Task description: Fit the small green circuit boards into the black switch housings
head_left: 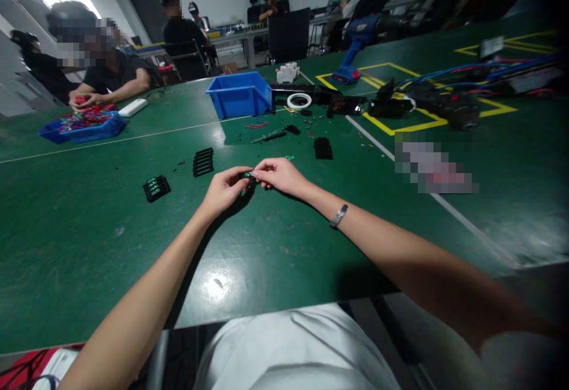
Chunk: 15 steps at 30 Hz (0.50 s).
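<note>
Both my hands meet over the green table [89, 242], pinching a small black and green part [248, 175] between them. My left hand [223, 190] grips it from the left with curled fingers. My right hand [280, 175] pinches it from the right; a bracelet sits on that wrist. Just left of my hands lie two black ribbed blocks, one nearer [156, 188] and one farther back [203, 162]. A black block [323, 148] and a screwdriver [269, 136] lie beyond my hands.
A blue bin [240, 94] stands at the back centre, with a white tape ring [299, 101] beside it. A person at the far left has their hands at a blue tray [82, 125] of small parts. Cables and a blue power tool [353, 52] crowd the right side.
</note>
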Motion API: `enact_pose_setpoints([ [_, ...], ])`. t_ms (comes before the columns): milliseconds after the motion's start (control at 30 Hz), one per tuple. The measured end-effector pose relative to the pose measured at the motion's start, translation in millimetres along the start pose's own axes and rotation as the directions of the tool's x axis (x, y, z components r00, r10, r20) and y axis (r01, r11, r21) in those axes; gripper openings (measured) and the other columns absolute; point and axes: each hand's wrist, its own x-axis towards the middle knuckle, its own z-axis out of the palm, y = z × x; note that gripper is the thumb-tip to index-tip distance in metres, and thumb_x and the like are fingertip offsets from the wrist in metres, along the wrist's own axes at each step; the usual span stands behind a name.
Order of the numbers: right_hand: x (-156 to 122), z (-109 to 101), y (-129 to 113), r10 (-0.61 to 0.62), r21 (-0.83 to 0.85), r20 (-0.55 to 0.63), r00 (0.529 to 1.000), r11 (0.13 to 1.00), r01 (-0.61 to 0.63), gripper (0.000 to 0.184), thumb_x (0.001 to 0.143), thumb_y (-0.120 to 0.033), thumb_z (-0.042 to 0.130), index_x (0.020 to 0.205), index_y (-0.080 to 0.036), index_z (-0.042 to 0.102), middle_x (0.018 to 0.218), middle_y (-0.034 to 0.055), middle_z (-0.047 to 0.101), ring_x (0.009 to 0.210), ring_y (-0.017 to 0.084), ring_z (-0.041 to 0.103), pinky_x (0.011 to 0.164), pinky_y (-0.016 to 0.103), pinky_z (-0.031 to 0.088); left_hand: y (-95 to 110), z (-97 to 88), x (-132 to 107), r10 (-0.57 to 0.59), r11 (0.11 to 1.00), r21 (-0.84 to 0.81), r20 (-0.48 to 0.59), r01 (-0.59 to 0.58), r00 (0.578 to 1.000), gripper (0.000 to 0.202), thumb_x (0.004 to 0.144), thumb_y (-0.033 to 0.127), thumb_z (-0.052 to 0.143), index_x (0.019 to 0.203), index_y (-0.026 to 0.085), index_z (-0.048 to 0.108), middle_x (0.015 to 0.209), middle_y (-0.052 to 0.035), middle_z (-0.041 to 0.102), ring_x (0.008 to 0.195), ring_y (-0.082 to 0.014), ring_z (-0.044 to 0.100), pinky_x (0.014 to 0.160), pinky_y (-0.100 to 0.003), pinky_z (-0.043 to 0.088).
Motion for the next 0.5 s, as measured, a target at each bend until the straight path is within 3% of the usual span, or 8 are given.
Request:
enact_pose_setpoints([
  [500, -1.8, 0.7, -5.5, 0.024, -0.015, 0.011, 1.0, 1.0, -0.023, 0.025, 0.085, -0.038, 0.072, 0.088, -0.013, 0.07, 0.073, 0.0031, 0.068, 0.057, 0.01, 0.061, 0.05, 0.02, 0.046, 0.4, -0.2, -0.9, 0.011, 1.0, -0.008, 0.003, -0.011, 1.0, 0.036, 0.088, 0.029, 0.064, 0.119, 0.014, 0.074, 0.098, -0.0082, 0.078, 0.07, -0.0156, 0.065, 0.066, -0.026, 0.05],
])
